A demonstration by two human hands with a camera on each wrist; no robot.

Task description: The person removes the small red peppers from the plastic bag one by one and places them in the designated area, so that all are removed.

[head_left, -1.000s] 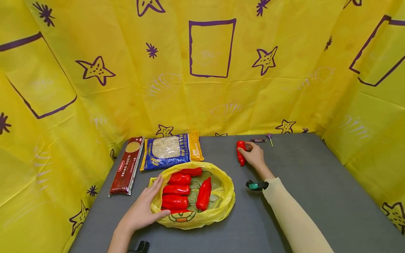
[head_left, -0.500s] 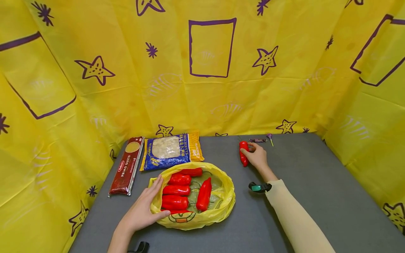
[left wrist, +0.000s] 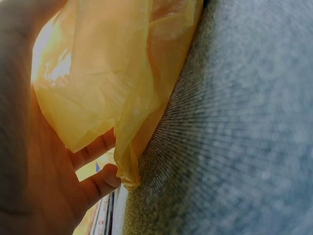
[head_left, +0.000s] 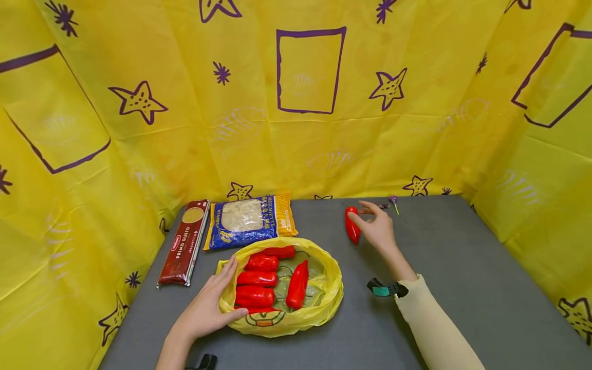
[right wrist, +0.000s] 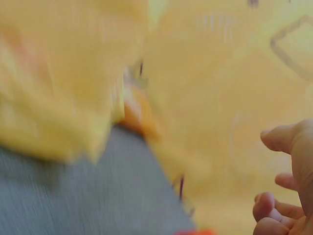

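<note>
A red pepper (head_left: pixel 352 225) lies on the grey table, its stem end pointing to the back. Just right of it is my right hand (head_left: pixel 378 228), thumb and fingers apart and holding nothing; the right wrist view shows these fingers (right wrist: pixel 279 142) spread, with a bit of red at the bottom edge. My left hand (head_left: pixel 208 303) rests along the left side of a yellow plastic bag (head_left: pixel 330 288), fingers spread and touching the plastic (left wrist: pixel 107 73). Inside the rolled-down bag, several red peppers (head_left: pixel 256 278) lie in a stack at left, and one pepper (head_left: pixel 297 284) leans apart at right.
Behind the bag lies a blue and yellow pasta pack (head_left: pixel 250 221). A dark red spaghetti pack (head_left: pixel 184 244) is left of it. A lollipop (head_left: pixel 394 204) and a small wrapped sweet (head_left: pixel 384 206) lie at the table's back edge. Yellow printed cloth (head_left: pixel 305 154) encloses the table.
My right hand has let go of the red pepper and drawn slightly to the right. The pepper shifted right, then back left. The left hand and the bag stay nearly still.
</note>
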